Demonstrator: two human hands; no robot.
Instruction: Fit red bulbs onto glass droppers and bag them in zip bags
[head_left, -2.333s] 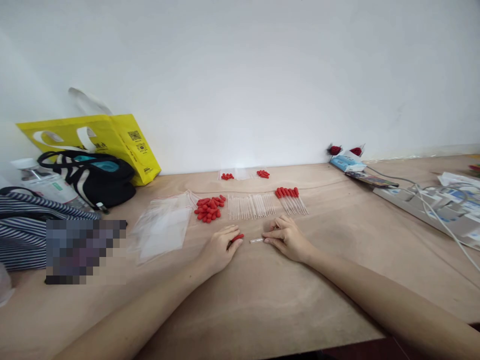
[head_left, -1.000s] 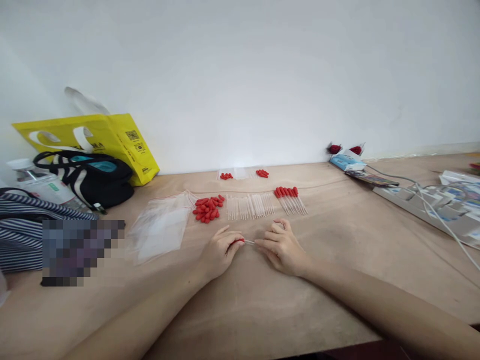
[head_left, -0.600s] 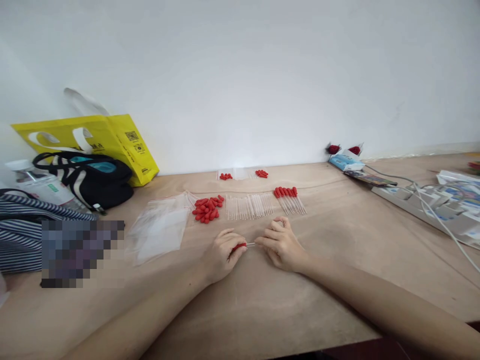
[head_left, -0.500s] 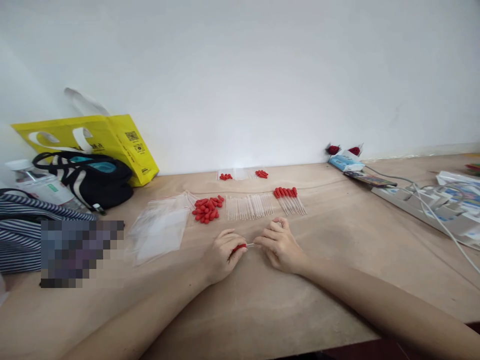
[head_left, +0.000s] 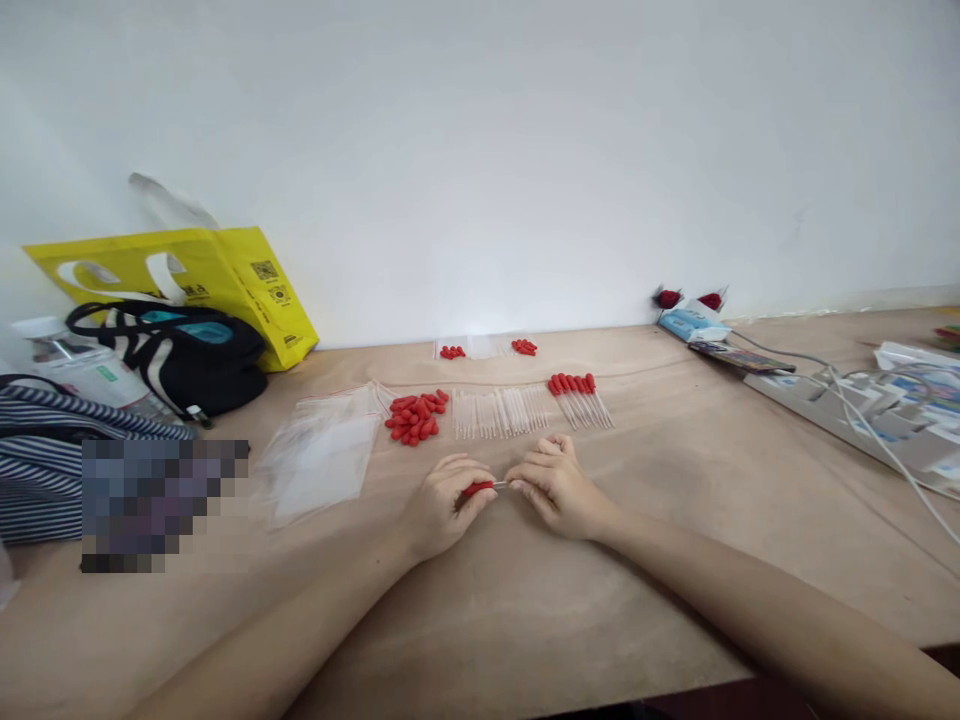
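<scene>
Thumb and fingers of my left hand (head_left: 448, 505) pinch a red rubber bulb (head_left: 478, 488), partly covered by the fingers. A thin clear dropper tube (head_left: 501, 484) bridges the short gap between both hands, one end at the bulb. My right hand (head_left: 559, 490) is closed on the tube's other end, which its fingers hide. Beyond my left hand lies a heap of loose red bulbs (head_left: 411, 425). A row of clear tubes (head_left: 499, 413) lies beside it. To the right are several droppers (head_left: 580, 402) with red bulbs on their upper ends.
Flat clear plastic bags (head_left: 322, 455) lie left of the heap. By the wall are two small red groups on clear plastic (head_left: 487, 346). A yellow bag (head_left: 277, 300) and black bag (head_left: 210, 365) stand left; a power strip (head_left: 840, 405) with cables lies right.
My right hand's fingers have shifted slightly toward my left hand along the tube. A little more of the red bulb shows in my left hand. The things on the table have stayed put.
</scene>
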